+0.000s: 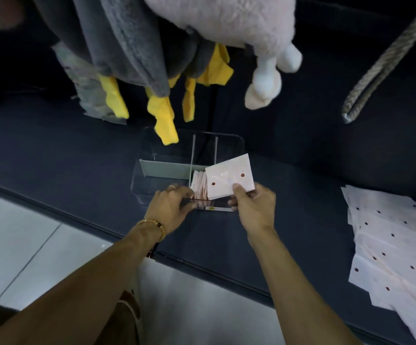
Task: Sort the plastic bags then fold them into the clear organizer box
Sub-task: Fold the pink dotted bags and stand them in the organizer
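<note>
Folded plastic bag [229, 179] pinched in right grip [253, 207], poised over clear organizer box [152, 180] on dark bench [52, 155]. Left grip [171, 206] curled against upright folded bags [199, 186] inside. Unfolded bags [391, 250] spread rightward. Yellow cloth [166, 123] dangling above box's far rim.

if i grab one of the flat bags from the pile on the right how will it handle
Probably floppy: the flat bags lie thin and limp, overlapping on the dark surface. Likely very light and slippery, so neighbours may slide along. The folded bag in the right hand looks stiffer.
</note>
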The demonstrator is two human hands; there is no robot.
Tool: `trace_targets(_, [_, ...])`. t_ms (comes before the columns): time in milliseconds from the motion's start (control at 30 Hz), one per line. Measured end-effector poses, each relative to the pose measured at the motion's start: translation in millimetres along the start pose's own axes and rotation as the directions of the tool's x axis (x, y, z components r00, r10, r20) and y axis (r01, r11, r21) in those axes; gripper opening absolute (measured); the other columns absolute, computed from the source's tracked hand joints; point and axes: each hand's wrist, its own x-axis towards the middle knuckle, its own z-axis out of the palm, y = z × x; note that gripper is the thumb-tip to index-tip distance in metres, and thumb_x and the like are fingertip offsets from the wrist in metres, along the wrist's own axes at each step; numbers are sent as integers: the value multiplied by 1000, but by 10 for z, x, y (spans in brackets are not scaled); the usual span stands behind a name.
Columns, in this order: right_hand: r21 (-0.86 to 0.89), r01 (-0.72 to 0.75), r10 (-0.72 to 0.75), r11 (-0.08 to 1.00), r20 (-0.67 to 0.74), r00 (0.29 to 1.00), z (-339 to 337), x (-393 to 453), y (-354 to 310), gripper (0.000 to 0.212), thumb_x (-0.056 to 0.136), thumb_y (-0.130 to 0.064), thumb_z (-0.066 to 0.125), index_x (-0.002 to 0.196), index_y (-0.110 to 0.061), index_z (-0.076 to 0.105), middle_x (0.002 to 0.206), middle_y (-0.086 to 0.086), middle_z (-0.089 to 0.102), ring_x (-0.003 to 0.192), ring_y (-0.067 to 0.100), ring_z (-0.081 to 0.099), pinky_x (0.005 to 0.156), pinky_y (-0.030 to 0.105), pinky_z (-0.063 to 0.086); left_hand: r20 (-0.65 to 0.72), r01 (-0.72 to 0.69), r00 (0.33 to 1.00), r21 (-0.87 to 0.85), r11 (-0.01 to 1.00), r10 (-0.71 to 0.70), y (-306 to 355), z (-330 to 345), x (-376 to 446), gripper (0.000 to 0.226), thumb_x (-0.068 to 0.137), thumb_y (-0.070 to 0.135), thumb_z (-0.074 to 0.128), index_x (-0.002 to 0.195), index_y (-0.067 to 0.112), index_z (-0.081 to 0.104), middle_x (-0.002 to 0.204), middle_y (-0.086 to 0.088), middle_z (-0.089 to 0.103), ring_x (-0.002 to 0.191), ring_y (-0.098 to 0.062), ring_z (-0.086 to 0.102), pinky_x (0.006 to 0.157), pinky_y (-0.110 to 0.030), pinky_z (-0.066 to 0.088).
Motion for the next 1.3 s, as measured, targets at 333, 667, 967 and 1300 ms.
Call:
trace_targets(333, [-516,320,-396,794,-41,917,498,284,-209,21,92,-19,57,75,-6,57,67,3,60,60,21,59,57,36,53,28,-36,999,-180,983,42,-123,73,-286,19,84,25,70,103,25,69,94,8,67,84,-4,60,87,-18,47])
trace_targets(667, [-541,273,-92,795,338,937,733,248,-88,21,88,-33,62,103,-19,67,99,-3,71,92,16,66,84,33,55,18,-13,1000,-208,978,17,-92,56,-304,20,81,19,73,99,23,67,88,9,65,81,-5,60,82,-18,49])
trace_targets(967, [-349,152,-149,925,33,988,-280,-54,-3,25,93,-30,55,113,-19,66,102,-7,70,89,11,68,87,34,55,-82,121,965,-703,701,-249,447,181,-461,11,91,14,61,97,19,68,87,8,69,83,-4,64,74,-8,48])
trace_targets(1300, [-421,-263,53,868,-448,893,-2541,-243,873,33,95,-25,53,123,-8,61,121,12,65,112,31,59,98,35,45,188,237,971,-816,527,-145,1893,1224,-574,15,95,17,55,99,27,66,109,3,66,105,-11,61,96,-29,47])
